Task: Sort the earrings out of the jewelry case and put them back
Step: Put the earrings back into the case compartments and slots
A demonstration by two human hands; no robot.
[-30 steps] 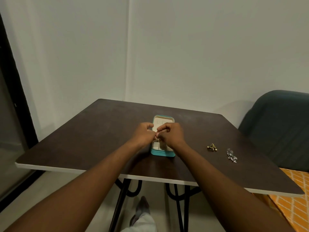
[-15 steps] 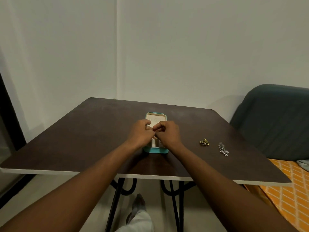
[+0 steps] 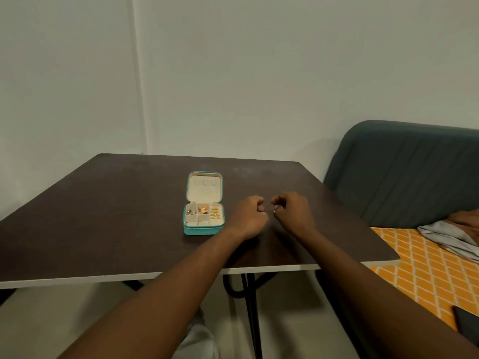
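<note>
Open jewelry case (image 3: 204, 203) at frame centre, hands just right of it.
The teal case lies on the dark tabletop (image 3: 103, 216), earrings (image 3: 215, 213) in its compartments. The left hand (image 3: 248, 216) is curled tight, contents unclear; the right hand (image 3: 293, 213) pinches a tiny bright piece (image 3: 274, 210).

both forearms reach forward from the near side, bare. the left hand (image 3: 247, 216) is curled like a fist, thumb against forefinger; if it holds something is not visible. just right of it, not touching, the right hand (image 3: 291, 213) pinches a tiny bright piece (image 3: 274, 210).
</note>
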